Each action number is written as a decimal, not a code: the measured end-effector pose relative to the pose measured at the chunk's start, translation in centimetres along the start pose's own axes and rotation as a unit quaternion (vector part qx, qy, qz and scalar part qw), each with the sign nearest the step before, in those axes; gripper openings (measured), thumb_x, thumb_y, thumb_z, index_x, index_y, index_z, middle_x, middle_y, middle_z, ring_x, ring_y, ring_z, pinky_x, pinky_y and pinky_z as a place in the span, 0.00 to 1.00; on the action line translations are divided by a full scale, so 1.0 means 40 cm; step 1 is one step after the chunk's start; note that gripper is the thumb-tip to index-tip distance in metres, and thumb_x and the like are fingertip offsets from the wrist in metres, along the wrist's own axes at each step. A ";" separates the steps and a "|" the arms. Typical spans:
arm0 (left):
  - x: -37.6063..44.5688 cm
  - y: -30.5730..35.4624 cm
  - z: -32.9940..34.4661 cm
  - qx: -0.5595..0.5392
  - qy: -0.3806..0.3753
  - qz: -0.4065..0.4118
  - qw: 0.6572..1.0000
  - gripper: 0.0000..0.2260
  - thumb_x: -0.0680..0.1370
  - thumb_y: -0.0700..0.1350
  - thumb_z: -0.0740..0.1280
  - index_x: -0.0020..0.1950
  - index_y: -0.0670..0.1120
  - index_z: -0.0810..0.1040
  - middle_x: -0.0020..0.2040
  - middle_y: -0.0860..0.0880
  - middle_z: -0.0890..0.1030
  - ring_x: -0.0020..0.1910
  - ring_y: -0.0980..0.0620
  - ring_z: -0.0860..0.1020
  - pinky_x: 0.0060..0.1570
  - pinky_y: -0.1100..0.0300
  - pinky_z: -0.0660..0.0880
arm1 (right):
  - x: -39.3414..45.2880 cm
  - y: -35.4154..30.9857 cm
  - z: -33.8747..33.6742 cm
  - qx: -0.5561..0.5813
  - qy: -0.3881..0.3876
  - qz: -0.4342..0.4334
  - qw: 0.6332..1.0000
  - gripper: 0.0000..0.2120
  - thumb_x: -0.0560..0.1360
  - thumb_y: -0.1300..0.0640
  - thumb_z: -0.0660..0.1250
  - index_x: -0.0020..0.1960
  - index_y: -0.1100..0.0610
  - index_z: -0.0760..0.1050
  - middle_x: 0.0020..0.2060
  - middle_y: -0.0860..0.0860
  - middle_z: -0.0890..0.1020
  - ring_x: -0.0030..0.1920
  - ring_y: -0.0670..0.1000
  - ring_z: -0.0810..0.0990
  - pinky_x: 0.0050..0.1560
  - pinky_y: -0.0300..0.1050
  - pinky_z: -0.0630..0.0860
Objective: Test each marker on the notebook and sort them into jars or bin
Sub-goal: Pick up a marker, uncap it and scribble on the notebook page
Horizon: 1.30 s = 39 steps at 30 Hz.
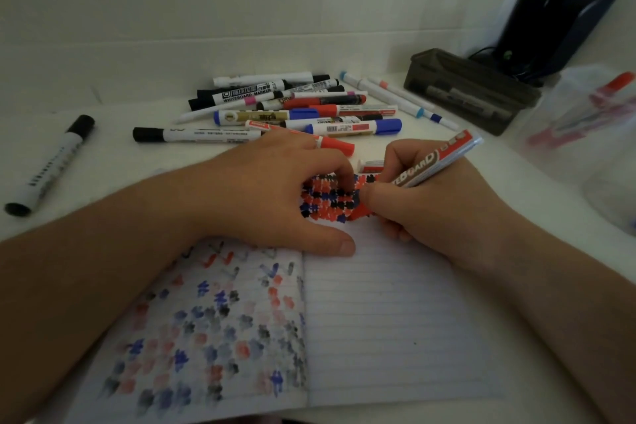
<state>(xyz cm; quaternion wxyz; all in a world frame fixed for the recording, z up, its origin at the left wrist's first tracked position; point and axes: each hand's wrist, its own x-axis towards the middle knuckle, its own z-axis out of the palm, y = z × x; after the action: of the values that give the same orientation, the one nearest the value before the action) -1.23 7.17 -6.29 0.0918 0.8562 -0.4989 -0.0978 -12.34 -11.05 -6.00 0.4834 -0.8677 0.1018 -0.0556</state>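
An open lined notebook lies in front of me, its left page full of red, blue and black test blots. My right hand grips a red whiteboard marker, its tip down among the dense blots at the top of the right page. My left hand presses on the notebook's top, fingers bent, thumb flat near the spine. Whether it holds anything I cannot tell. A pile of several markers lies beyond the notebook. A clear jar with red markers stands at the right.
A lone black-capped marker lies at the far left. A dark grey bin holding markers sits at the back right, with a dark blue stand behind it. A white wall bounds the table's back.
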 end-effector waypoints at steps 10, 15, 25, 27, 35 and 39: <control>-0.004 0.006 -0.005 -0.002 -0.003 -0.004 1.000 0.33 0.63 0.81 0.62 0.65 0.71 0.67 0.69 0.66 0.66 0.69 0.57 0.64 0.69 0.51 0.66 | -0.002 0.001 -0.003 0.012 -0.002 -0.006 1.000 0.10 0.75 0.62 0.74 0.38 0.56 0.76 0.29 0.54 0.84 0.27 0.47 0.81 0.30 0.38 0.77; -0.004 0.006 -0.006 -0.003 -0.007 0.002 1.000 0.33 0.63 0.80 0.63 0.65 0.71 0.66 0.62 0.71 0.60 0.69 0.58 0.63 0.70 0.52 0.65 | 0.001 0.006 -0.007 0.021 0.005 -0.007 1.000 0.10 0.75 0.62 0.73 0.38 0.56 0.75 0.29 0.53 0.83 0.27 0.47 0.80 0.30 0.37 0.76; -0.007 -0.008 0.002 -0.063 0.057 0.007 0.996 0.21 0.84 0.57 0.56 0.76 0.72 0.59 0.59 0.65 0.74 0.60 0.61 0.69 0.63 0.53 0.70 | 0.019 0.028 -0.045 0.315 -0.007 0.009 0.949 0.17 0.76 0.66 0.70 0.33 0.53 0.71 0.25 0.52 0.70 0.23 0.48 0.65 0.22 0.37 0.62; -0.008 -0.007 -0.001 -0.105 0.077 0.003 0.992 0.26 0.86 0.48 0.57 0.79 0.70 0.54 0.52 0.73 0.75 0.56 0.68 0.72 0.59 0.61 0.71 | 0.021 0.037 -0.060 0.362 -0.026 -0.010 0.932 0.11 0.75 0.62 0.72 0.38 0.55 0.72 0.26 0.52 0.70 0.24 0.48 0.63 0.23 0.36 0.59; -0.008 -0.004 0.002 -0.201 0.123 0.006 0.972 0.07 0.82 0.49 0.64 0.55 0.61 0.69 0.53 0.61 0.83 0.55 0.65 0.80 0.58 0.57 0.79 | 0.026 0.039 -0.069 0.428 -0.065 0.016 0.901 0.15 0.69 0.51 0.62 0.47 0.59 0.82 0.33 0.54 0.79 0.30 0.50 0.70 0.27 0.37 0.66; -0.008 0.002 0.000 -0.192 0.122 0.007 0.974 0.06 0.81 0.52 0.65 0.53 0.62 0.69 0.53 0.62 0.83 0.54 0.65 0.80 0.57 0.58 0.79 | 0.027 0.042 -0.068 0.426 -0.076 0.015 0.901 0.19 0.68 0.51 0.59 0.48 0.60 0.83 0.34 0.55 0.80 0.30 0.51 0.71 0.30 0.39 0.66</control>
<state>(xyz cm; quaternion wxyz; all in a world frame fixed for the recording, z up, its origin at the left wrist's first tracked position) -1.45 7.42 -6.23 0.3153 0.8246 -0.4617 -0.0860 -12.02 -14.42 -6.00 0.8139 -0.5789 0.0442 -0.0203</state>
